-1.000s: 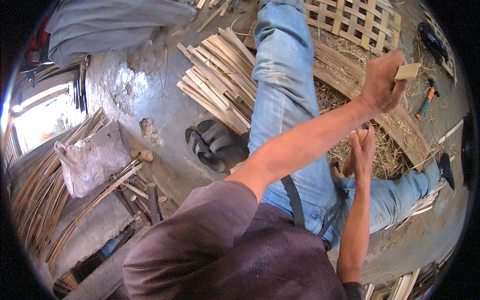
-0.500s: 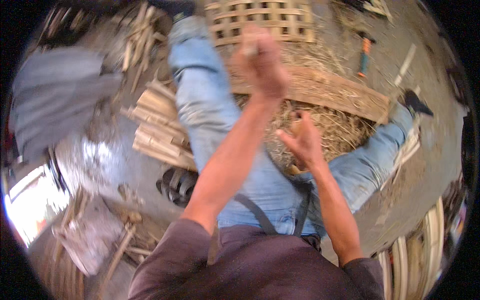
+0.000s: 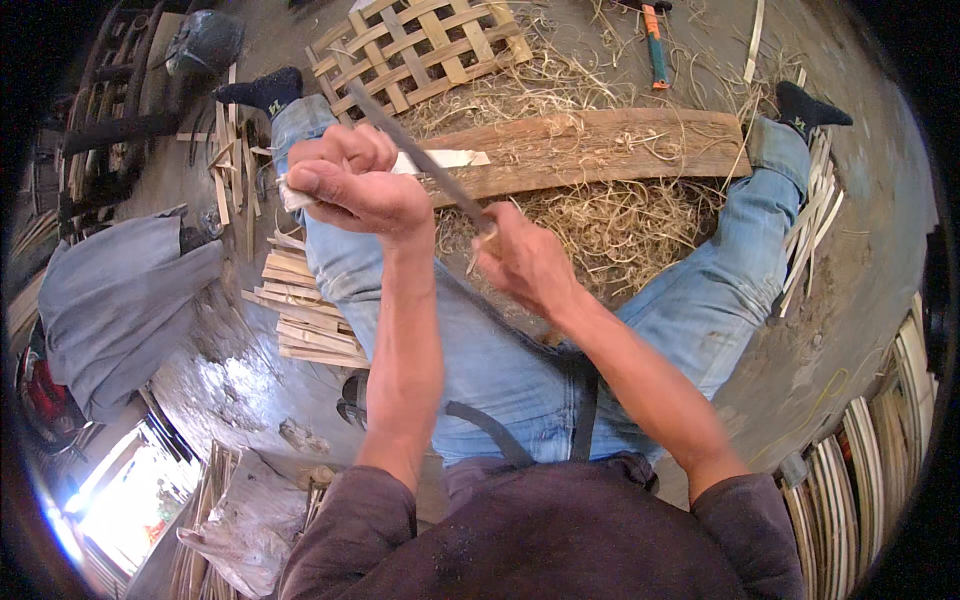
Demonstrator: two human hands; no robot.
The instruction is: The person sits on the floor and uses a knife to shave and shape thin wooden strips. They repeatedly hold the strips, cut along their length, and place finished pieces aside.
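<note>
My left hand (image 3: 355,180) is closed around a pale bamboo strip (image 3: 445,160), whose flat end sticks out to the right over the plank. A whitish bit of it or of a wrapping shows at the thumb side. My right hand (image 3: 525,260) grips a knife by its light handle. The knife's long, narrow grey blade (image 3: 440,175) slants up and left, passing across the strip just right of my left hand; whether it touches the strip I cannot tell. Beneath lies a curved wooden plank (image 3: 620,145), spanning between my spread legs, with thin shavings on it.
Curly shavings (image 3: 625,230) are heaped between my legs. Beyond the plank lies a woven bamboo lattice (image 3: 425,55). A hammer (image 3: 656,50) with an orange and green handle rests far right of it. Split bamboo slats (image 3: 310,305) are stacked beside my left leg, thin strips (image 3: 810,225) beside my right.
My left hand has come left and nearer from above the plank. My right hand has moved up and left, and the knife blade now shows plainly. The view has shifted.
</note>
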